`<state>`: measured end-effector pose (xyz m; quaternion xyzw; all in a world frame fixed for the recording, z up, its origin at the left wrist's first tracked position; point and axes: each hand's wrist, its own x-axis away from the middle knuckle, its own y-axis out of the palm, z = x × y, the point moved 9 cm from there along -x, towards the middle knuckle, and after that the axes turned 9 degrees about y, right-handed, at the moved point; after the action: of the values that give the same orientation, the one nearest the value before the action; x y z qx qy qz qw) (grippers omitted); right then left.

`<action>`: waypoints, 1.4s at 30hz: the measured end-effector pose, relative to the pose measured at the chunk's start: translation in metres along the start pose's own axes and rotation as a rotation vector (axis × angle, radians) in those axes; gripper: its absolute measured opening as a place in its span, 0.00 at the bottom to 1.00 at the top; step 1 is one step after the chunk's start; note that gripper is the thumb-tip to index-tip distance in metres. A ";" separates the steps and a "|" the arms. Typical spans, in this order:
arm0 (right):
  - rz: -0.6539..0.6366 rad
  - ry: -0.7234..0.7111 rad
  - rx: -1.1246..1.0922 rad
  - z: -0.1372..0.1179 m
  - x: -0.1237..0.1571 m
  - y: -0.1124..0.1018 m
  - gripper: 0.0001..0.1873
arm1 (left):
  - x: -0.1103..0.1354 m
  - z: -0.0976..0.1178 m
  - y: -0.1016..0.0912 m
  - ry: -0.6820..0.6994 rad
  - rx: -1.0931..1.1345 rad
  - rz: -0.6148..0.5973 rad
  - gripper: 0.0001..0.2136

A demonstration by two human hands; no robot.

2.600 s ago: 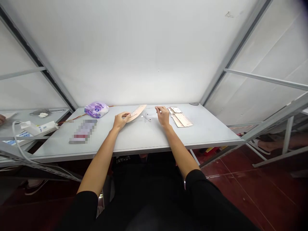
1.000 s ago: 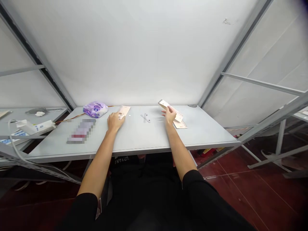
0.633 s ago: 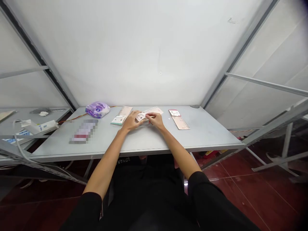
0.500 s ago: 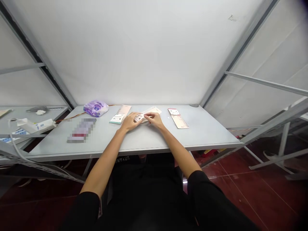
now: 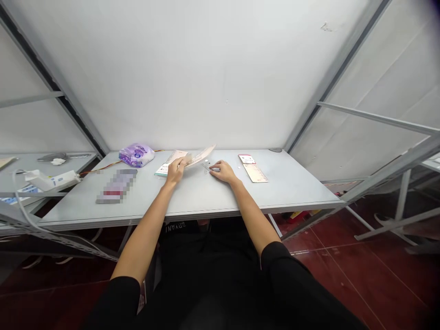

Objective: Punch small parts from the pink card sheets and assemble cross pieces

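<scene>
My left hand [image 5: 176,170] pinches a pale pink ruler-like strip [image 5: 203,156] by its near end. Its far end is lifted off the table, tilted up to the right. Partly under my left hand lies a pale pink ruler [image 5: 178,156] with a white and green label. My right hand [image 5: 223,172] is to the right, low over the table, thumb and fingers closed at a small clear piece [image 5: 206,167] with dark marks. The shape of this piece is hard to make out. Farther right lies another pale pink ruler [image 5: 256,173] with a red and white label.
A purple tissue pack [image 5: 136,155] and a blurred-out flat object [image 5: 117,186] are on the left of the grey table [image 5: 295,183]. A dark flat object [image 5: 275,150] sits at the back right. A power strip [image 5: 65,179] lies at far left. Metal frame posts flank the table.
My hands have moved apart. The left has gone left and raised the strip's far end; the right now has the small clear marked piece at its fingertips.
</scene>
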<state>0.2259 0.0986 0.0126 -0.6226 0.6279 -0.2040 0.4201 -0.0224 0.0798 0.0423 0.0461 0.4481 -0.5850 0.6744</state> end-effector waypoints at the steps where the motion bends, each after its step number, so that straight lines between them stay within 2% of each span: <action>1: -0.012 -0.006 -0.007 -0.001 0.000 0.002 0.12 | 0.000 0.002 0.000 0.010 -0.007 -0.002 0.21; 4: -0.018 0.002 -0.041 0.000 0.000 0.003 0.08 | 0.002 0.007 0.001 0.055 -0.065 -0.012 0.20; 7: 0.000 0.005 -0.034 0.001 0.000 0.002 0.06 | 0.004 0.006 0.001 0.038 -0.115 -0.020 0.19; 11: 0.027 -0.005 -0.013 0.000 0.000 0.001 0.07 | 0.004 0.004 0.003 0.027 -0.137 -0.030 0.18; 16: 0.000 -0.044 -0.026 -0.003 0.000 0.001 0.09 | 0.004 0.003 0.003 0.030 -0.144 -0.021 0.17; 21: -0.030 -0.060 -0.052 -0.004 -0.002 0.003 0.05 | 0.004 0.003 0.003 0.034 -0.150 -0.026 0.17; 25: -0.012 -0.046 -0.060 -0.004 0.000 0.005 0.06 | 0.004 0.003 0.002 0.036 -0.150 -0.017 0.17; 30: 0.086 -0.031 -0.071 -0.001 0.001 -0.001 0.08 | 0.004 0.003 0.003 0.038 -0.138 -0.022 0.17; 33: 0.183 -0.047 -0.119 0.001 0.000 -0.014 0.10 | 0.004 0.003 0.001 0.035 -0.146 -0.005 0.17; 37: 0.468 -0.070 -0.249 0.002 0.007 -0.046 0.15 | 0.004 0.002 -0.003 0.033 -0.173 0.032 0.17; 39: 0.568 -0.128 -0.297 -0.004 0.013 -0.053 0.17 | 0.005 0.001 0.000 0.033 -0.175 0.015 0.17; 42: 0.491 -0.269 -0.282 -0.027 0.015 -0.039 0.16 | 0.007 0.003 0.007 0.046 -0.160 -0.043 0.18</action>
<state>0.2300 0.0712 0.0541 -0.5258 0.7204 0.0772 0.4457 -0.0152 0.0754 0.0363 -0.0043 0.5096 -0.5602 0.6530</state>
